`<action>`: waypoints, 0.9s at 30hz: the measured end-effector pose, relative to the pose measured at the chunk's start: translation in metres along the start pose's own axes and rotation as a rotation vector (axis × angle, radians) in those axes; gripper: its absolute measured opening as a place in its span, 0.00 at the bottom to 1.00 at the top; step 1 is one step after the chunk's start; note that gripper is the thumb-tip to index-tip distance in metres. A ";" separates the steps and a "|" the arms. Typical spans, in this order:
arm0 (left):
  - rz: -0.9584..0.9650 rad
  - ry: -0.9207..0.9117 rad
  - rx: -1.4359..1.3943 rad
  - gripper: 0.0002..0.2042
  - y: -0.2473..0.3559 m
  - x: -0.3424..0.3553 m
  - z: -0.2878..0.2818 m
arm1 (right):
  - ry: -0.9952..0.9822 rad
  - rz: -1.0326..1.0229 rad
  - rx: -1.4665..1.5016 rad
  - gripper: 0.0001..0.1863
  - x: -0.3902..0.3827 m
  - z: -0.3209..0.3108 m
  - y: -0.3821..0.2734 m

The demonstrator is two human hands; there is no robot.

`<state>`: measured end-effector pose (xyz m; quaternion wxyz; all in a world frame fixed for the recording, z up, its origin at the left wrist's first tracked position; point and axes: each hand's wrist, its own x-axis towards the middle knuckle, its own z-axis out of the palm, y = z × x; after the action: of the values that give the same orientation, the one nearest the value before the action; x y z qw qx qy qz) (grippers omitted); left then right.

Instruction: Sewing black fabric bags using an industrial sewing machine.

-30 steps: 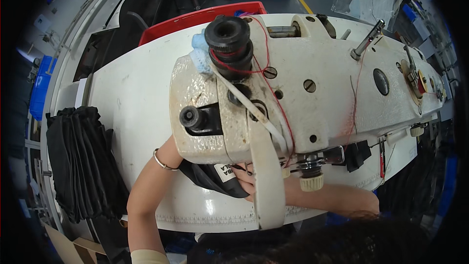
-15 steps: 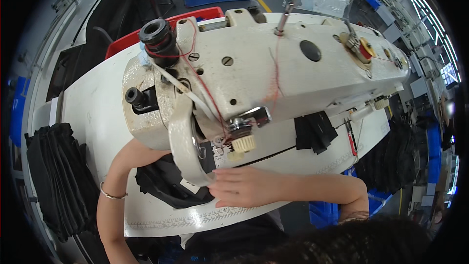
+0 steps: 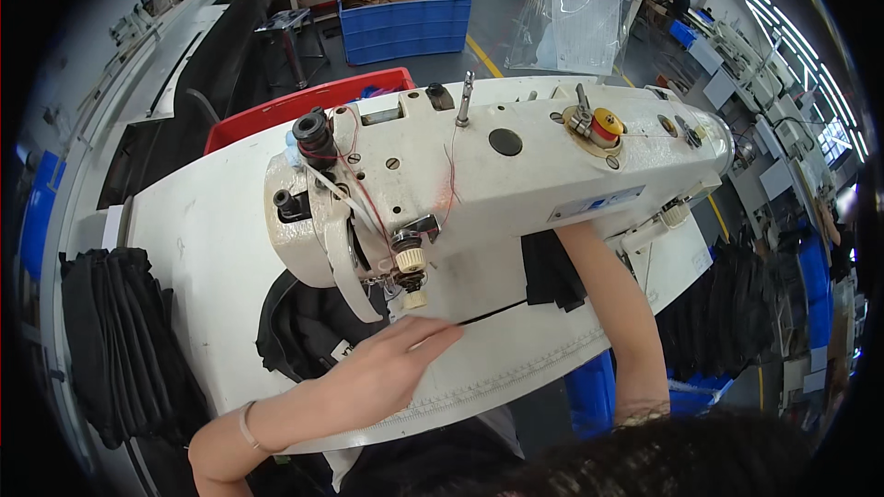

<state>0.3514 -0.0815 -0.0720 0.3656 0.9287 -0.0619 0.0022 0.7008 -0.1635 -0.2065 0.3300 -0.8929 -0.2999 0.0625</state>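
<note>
A cream sewing machine (image 3: 470,184) carries red thread and a yellow bobbin (image 3: 605,127). Black fabric (image 3: 304,322) with a white label lies bunched left of the needle area. My left hand (image 3: 396,373) is in front of that area, fingers curled together beside a thin black strip (image 3: 497,308); whatever they hold is hidden. My right hand reaches under the machine's arm at folded black pieces (image 3: 543,271), its fingers hidden and only the wrist (image 3: 575,239) and forearm showing.
A tall stack of black fabric (image 3: 120,340) rests at the white table's (image 3: 203,212) left. Behind are a red bin (image 3: 249,120) and blue crate (image 3: 401,28). More black fabric (image 3: 718,304) hangs at right, above blue bins (image 3: 589,387). Distant person at far right.
My left hand has come from behind the machine head to the front. My right hand has left the needle area, reaching right and under the arm. The view has shifted, showing more floor.
</note>
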 end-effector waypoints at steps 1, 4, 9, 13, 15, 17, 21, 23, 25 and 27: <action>0.015 0.029 0.075 0.27 -0.001 0.022 0.008 | 0.002 0.047 0.251 0.06 -0.009 -0.006 -0.009; -0.113 0.017 0.166 0.34 -0.022 0.084 0.038 | -0.104 0.129 0.797 0.05 -0.053 -0.046 -0.040; 0.125 0.045 0.311 0.30 -0.050 0.114 0.082 | -0.505 0.303 0.862 0.08 -0.181 -0.160 -0.087; 0.127 0.055 0.370 0.23 -0.038 0.113 0.079 | -0.535 0.327 1.009 0.12 -0.257 -0.197 -0.101; 0.096 0.064 0.141 0.22 -0.021 0.096 0.071 | -0.448 0.216 1.030 0.12 -0.278 -0.179 -0.102; 0.040 0.009 -0.073 0.20 -0.001 0.063 0.063 | -0.491 0.214 0.953 0.10 -0.290 -0.151 -0.102; -0.076 0.214 -0.847 0.14 0.035 -0.021 0.060 | -0.560 -0.007 0.977 0.10 -0.310 -0.087 -0.116; -0.212 0.491 -1.035 0.08 0.045 -0.045 0.062 | -0.607 -0.053 0.999 0.11 -0.315 -0.069 -0.126; -0.189 0.582 -1.005 0.08 0.052 -0.060 0.065 | -0.214 -0.396 0.684 0.12 -0.317 -0.059 -0.139; -0.116 0.681 -0.809 0.06 0.054 -0.069 0.068 | -0.190 -0.417 0.844 0.12 -0.314 -0.056 -0.148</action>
<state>0.2742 -0.1587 -0.0885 0.6936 0.6620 0.1158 0.2595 0.3895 -0.2861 -0.0974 0.6404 -0.5920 -0.4498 0.1927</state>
